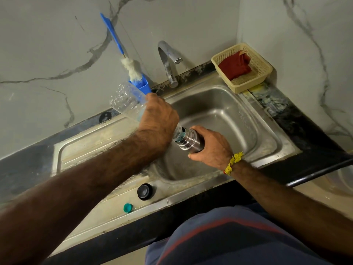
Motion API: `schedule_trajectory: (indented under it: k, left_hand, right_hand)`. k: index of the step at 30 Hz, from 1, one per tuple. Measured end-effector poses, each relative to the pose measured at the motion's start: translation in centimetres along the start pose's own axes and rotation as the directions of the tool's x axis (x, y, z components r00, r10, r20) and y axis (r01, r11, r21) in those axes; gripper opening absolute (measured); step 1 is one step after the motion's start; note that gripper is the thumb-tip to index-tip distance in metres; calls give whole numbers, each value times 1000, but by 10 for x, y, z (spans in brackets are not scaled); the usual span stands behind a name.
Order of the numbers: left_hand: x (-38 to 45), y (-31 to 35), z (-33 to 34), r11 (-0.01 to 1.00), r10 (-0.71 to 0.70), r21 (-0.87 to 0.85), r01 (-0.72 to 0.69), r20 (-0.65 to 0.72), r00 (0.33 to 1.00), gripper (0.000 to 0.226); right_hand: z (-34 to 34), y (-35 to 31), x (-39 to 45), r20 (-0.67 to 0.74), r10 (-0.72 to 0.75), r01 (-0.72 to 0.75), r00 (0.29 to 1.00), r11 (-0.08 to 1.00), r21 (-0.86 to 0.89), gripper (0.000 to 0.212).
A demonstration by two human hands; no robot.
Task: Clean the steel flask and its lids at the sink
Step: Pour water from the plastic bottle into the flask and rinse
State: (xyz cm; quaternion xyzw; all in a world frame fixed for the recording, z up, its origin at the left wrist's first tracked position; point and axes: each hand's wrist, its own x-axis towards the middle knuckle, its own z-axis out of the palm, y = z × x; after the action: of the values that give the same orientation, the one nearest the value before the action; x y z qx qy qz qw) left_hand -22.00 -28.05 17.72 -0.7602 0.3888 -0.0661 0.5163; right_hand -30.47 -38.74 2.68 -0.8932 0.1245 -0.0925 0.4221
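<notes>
My right hand grips the steel flask over the sink basin, its open mouth tilted up to the left. My left hand grips a clear plastic bottle, tipped neck-down with its neck at the flask's mouth. A black flask lid lies on the sink's front rim. A small teal cap lies left of it on the same rim.
A chrome tap stands behind the basin. A blue-handled bottle brush leans on the wall in a blue holder. A cream basket with a red cloth sits at the back right corner. The steel draining board lies left.
</notes>
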Motion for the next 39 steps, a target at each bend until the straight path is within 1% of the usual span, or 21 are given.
schedule_trajectory:
  k: [8,11,16,21,28,32,35,39]
  left_hand:
    - [-3,2,1,1000,8,-10,-8,-1,1000,39]
    - [-6,0,2,998,6,-55,-5,10,1000,38]
    - [-10,-7,7,985,-1,-174,2,6,1000,44]
    - [-15,-4,10,977,-2,-215,9,35,999,54]
    - [-18,-4,15,954,-33,-298,41,31,999,64]
    - [-20,-5,21,939,-49,-338,60,40,998,63]
    - [-21,-5,23,931,-53,-359,65,41,998,67]
    - [-24,-9,30,895,-78,-436,97,60,995,71]
  right_hand:
    - [0,-2,-2,5,-13,13,1000,1000,-4,69]
    - [1,-1,-3,18,-18,18,1000,1000,-2,69]
    - [2,1,-3,17,-27,27,1000,1000,4,68]
    - [5,2,-3,31,-37,37,999,999,-6,70]
    - [5,1,-3,26,-45,45,999,999,4,71]
    - [6,0,-2,26,-44,44,999,999,0,72]
    - [8,2,-2,30,-39,39,999,999,-5,73]
    - [8,3,-1,10,-30,30,1000,999,18,78]
